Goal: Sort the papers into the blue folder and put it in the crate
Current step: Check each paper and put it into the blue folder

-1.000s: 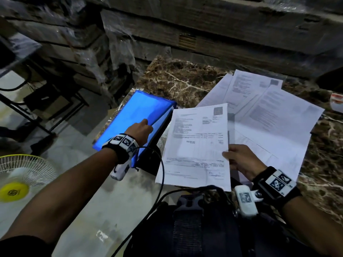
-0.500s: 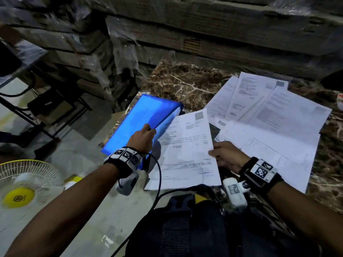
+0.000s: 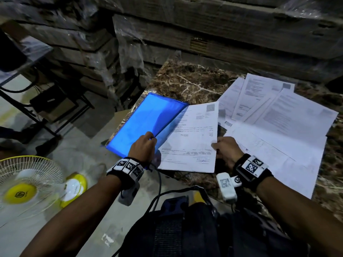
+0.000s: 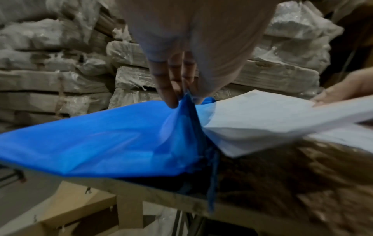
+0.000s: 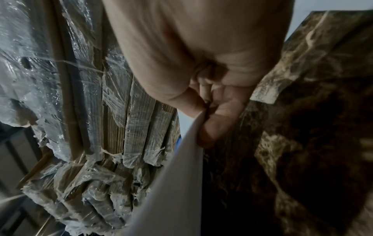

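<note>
The person is in the middle of filing one sheet. The blue folder [image 3: 148, 125] lies at the left corner of the marbled brown tabletop [image 3: 187, 84], its near end overhanging the edge. The left hand [image 3: 143, 145] has the folder's upper cover pinched at its near right corner, fingers [image 4: 167, 95] on top and curled over the lip, lifting it so a mouth gapes along the folder's right side. The right hand [image 3: 227, 149] grips a printed sheet [image 3: 193, 140] by its right edge, thumb on top and fingers curled beneath; the sheet's left edge already reaches the folder's open side, and the left wrist view shows it meeting the blue plastic at the gap.

To the right of the folder, several more papers [image 3: 278, 123] lie fanned and overlapping on the tabletop, untouched. I see no crate from here, though a cardboard box [image 4: 80, 212] sits below the folder's corner of the table.

So the sorting looks barely begun. The next move, I'd judge, asks the right hand to slide the sheet leftward, flat and square, under the raised cover while the left keeps the mouth open; a limp sheet could buckle against the lip.
</note>
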A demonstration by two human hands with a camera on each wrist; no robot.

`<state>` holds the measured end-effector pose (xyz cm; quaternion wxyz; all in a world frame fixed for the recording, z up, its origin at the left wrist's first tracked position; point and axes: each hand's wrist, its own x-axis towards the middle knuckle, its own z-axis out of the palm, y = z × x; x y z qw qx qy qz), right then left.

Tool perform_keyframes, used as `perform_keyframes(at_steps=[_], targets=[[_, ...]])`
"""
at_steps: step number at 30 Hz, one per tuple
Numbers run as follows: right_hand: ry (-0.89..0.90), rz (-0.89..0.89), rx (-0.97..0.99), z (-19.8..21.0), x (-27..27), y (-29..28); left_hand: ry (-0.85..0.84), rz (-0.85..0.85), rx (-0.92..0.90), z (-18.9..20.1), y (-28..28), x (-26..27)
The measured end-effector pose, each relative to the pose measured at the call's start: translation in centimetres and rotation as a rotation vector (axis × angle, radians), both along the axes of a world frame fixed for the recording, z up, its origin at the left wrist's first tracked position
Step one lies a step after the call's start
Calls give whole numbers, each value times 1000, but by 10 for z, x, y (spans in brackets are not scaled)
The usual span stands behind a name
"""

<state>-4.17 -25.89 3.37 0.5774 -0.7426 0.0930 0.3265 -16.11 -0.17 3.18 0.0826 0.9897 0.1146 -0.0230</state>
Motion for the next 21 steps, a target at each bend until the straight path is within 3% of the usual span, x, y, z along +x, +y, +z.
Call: perform_keyframes(at_steps=[4,12,18,21], targets=[[-22,-4,-17,-5,-12,1,-42,-1,88,-6,-10,-13],[-92,-88,-30,3,-34,9,-32,7,-35,-6,-11,-24],[-64,-135,-7,-6,-40,18,-6,-78,205,-9,-4,-31],[-51,-151,-1,-6,-42,19,-50,-48,170,0,-8,-31]])
